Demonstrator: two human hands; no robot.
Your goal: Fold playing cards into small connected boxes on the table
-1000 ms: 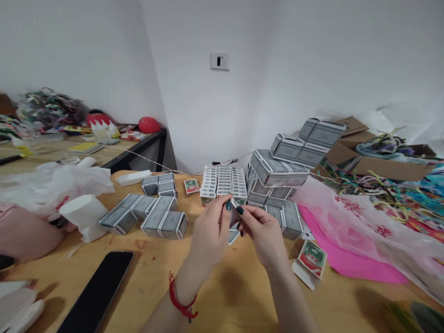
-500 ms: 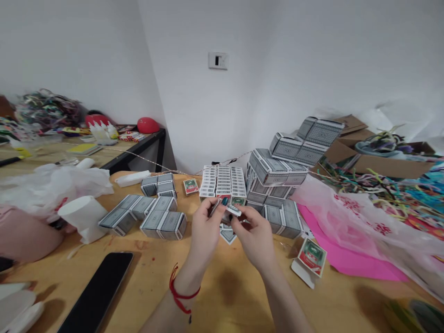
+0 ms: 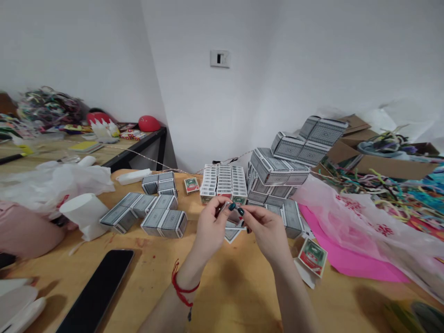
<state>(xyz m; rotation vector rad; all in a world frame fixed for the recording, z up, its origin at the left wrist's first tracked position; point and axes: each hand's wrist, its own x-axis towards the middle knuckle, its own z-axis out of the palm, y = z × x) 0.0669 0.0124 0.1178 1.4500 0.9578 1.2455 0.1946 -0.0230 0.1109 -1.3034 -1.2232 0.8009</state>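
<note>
My left hand [image 3: 212,226] and my right hand [image 3: 266,231] meet at the centre, thumbs and fingertips pinching a small bent playing card [image 3: 236,215] between them. Most of that card is hidden by the fingers. Just below, loose playing cards [image 3: 232,234] with grey patterned backs lie on the table. Grey cubes [image 3: 163,222] made of folded cards are joined in groups on the left. A tilted stack of such cubes [image 3: 279,166] rises on the right. Behind my hands stand rows of folded cards or card boxes [image 3: 225,180]. An opened card box [image 3: 312,259] lies right of my right hand.
A black phone [image 3: 99,291] lies at the front left, near a white paper roll [image 3: 83,215]. A small card box [image 3: 191,185] sits farther back. Pink paper [image 3: 354,263] and plastic bags [image 3: 360,212] cover the right side, before a cardboard box [image 3: 391,166].
The card between my hands has turned and is now mostly covered by my fingers. My right hand has shifted slightly right, and both thumbs have come together. The view has moved slightly.
</note>
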